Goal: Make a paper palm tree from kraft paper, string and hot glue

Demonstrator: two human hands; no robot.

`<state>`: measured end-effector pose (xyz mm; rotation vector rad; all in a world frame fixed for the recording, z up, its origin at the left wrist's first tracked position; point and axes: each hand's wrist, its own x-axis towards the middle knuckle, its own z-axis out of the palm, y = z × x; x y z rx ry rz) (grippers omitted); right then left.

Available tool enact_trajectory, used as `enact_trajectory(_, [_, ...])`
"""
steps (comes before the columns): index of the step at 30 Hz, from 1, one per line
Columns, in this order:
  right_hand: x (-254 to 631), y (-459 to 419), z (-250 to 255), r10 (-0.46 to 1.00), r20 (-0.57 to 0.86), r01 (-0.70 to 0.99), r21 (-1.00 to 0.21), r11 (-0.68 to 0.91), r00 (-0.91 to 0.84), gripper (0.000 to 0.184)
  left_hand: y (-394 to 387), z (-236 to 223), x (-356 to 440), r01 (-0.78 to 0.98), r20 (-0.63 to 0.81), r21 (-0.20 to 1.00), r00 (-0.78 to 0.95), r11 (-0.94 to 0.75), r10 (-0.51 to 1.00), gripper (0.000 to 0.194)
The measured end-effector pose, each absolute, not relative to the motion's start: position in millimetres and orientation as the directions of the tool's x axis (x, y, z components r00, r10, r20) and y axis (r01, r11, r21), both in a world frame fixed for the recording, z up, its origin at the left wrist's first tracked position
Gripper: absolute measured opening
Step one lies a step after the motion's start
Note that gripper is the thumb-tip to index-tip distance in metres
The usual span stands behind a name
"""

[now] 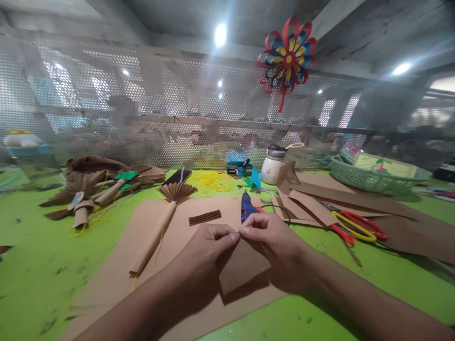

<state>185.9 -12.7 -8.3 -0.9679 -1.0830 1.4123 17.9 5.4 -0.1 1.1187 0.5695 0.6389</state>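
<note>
"Pinching a piece of brown paper (241, 272) with both hands, are they?"

"Yes. The left hand (208, 246) has its grip closed at the top edge, thumb to forefinger, and the right hand (277, 241) does the same beside it, fingertips meeting or nearly so."

"And where is the piece itself?"

"Below the fingers, over the right part of a large kraft sheet (204, 204) spread on the green table (277, 327). I can't tell whether its lower edge touches the sheet."

"What's closest?"

"A blue glue gun (246, 207), just beyond the right hand, nozzle pointing away. Past the left hand lies a small pleated strip (205, 217), and left of that a fan-topped paper roll (155, 237)."

"Farther off?"

"To the right, scissors (359, 227) with red and yellow handles, beside brown offcuts (313, 206). At the back, a dark phone (177, 177), yellow shreds (209, 181), a white jar (273, 168) and a green basket (373, 177)."

"Anything above?"

"A looped red, blue and yellow flower (288, 59), high in front of a perforated screen (170, 85)."
</note>
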Motion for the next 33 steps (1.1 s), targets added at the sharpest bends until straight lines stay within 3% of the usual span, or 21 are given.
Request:
enact_trajectory(6, [186,-11,-6,0.992,-0.049,-0.295,-0.952,-0.08,-0.113,0.026,5,4,16,-0.132,-0.139,0.943,0.679,0.307,0.72,0.022])
enact_trajectory(12, [195,-7,-6,0.987,-0.076,-0.213,-0.971,-0.104,-0.138,0.028,15,5,10,0.015,-0.183,0.975,0.627,0.223,0.758,0.024])
enact_trajectory(18, [202,1,-4,0.995,0.048,-0.195,-0.98,0.03,-0.086,0.033,14,5,11,-0.134,-0.132,0.952,0.63,0.276,0.765,0.021])
enact_trajectory(23, [185,-11,0,0.996,-0.041,-0.162,-0.985,-0.055,-0.083,0.034,5,5,20,-0.15,-0.12,0.944,0.674,0.293,0.729,0.02])
enact_trajectory(28, [185,-12,2,1.0,0.012,-0.17,-0.985,0.014,0.013,0.03,4,5,18,-0.043,-0.114,0.983,0.628,0.181,0.77,0.028])
enact_trajectory(33, [193,-9,4,1.0,-0.003,-0.217,-0.976,-0.005,-0.011,0.026,11,12,9,0.08,-0.041,0.997,0.649,-0.014,0.759,0.029])
